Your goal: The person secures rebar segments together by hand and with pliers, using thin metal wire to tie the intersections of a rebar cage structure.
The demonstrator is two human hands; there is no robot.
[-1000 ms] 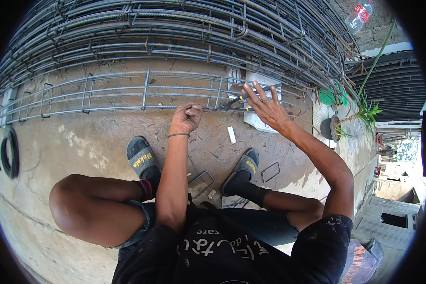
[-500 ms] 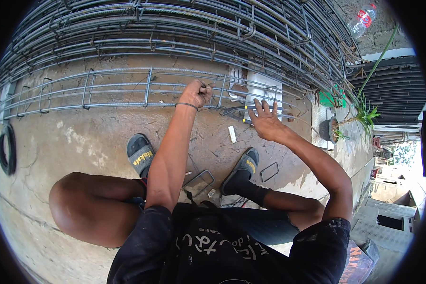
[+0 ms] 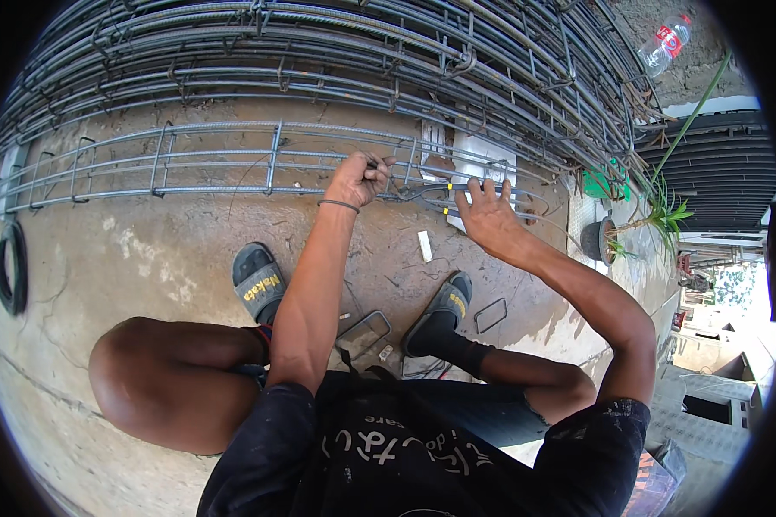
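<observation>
A long, narrow cage of steel rebar (image 3: 220, 190), joined by square stirrups, lies in front of me from left to right. My left hand (image 3: 359, 179) is at its near side, close to a stirrup, with curled fingers; whatever they pinch is too small to make out. Dark nippers (image 3: 424, 196) with yellow marks on their handles lie across the near bars, jaws pointing left toward my left hand. My right hand (image 3: 490, 215) is bent over the handles, thumb on the near side and fingers on the far side. Its palm hides the handle ends.
Stacked rebar cages (image 3: 336, 52) fill the far side. A white board (image 3: 483, 151) sits under the cage's right part. Loose stirrups (image 3: 491, 315) lie near my sandals (image 3: 259, 280). A potted plant (image 3: 597, 239) stands right; a black coil (image 3: 10, 269) lies left.
My right hand has closed in on the nippers, and their handles have shifted slightly away from me. The left hand stays by the stirrup, its fingers turned a little.
</observation>
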